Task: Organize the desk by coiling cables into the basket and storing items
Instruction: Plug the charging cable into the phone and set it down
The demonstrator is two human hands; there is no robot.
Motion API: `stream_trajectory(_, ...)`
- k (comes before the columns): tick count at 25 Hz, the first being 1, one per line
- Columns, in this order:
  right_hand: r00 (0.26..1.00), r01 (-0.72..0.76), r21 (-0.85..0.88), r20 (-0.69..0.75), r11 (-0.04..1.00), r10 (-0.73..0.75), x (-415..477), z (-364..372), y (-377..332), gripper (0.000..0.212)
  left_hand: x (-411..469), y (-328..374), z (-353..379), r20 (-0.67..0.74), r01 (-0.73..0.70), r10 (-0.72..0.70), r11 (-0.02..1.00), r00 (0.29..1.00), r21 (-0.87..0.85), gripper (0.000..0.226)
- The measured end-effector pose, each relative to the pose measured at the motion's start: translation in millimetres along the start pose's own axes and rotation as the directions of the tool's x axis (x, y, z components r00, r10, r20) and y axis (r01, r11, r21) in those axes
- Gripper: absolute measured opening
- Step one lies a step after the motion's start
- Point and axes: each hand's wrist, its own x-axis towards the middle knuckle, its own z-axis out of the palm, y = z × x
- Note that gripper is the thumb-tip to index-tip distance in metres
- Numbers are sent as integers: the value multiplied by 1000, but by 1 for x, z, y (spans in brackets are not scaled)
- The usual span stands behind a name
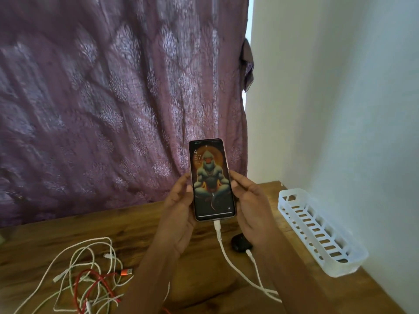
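Well, a purple patterned curtain (113, 98) hangs behind the back edge of the wooden tabletop (145, 225). Near the front left corner lies a messy pile of cables (90, 273), white ones and a red one, with an orange plug (127, 271) sticking out. They look thin, light and bendy, so they should roll up easily. But they are tangled, so each one likely needs pulling free by its hard plug end first.

Above the middle of the tabletop, the left hand (179, 214) and the right hand (249, 200) hold a phone (212, 180) up between them, fingers curled on its long sides. The phone is flat, smooth, glassy and lit. It could slip and crack, so holding its edges seems safest. A white cord (226, 252) is plugged into its bottom and hangs down to the wood. I think it is best pulled out by the stiff plug, not the soft part.

A small black rounded thing (241, 242) sits on the wood beside the right wrist. By the right edge, against the wall (340, 98), lies a long white plastic basket (344, 269) with slots.
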Motion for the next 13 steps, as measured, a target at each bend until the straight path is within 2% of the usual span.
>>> stream_trajectory(8, 970, 241, -39, 24, 970, -240, -5, 18, -39, 28, -4, 40, 32, 117, -171, 165, 984, 979, 45, 34)
stream_trajectory(13, 950, 311, -65, 54, 948, -307, -10, 25, -50, 27, -9, 52, 40, 155, -221, 215, 975, 964, 20, 34)
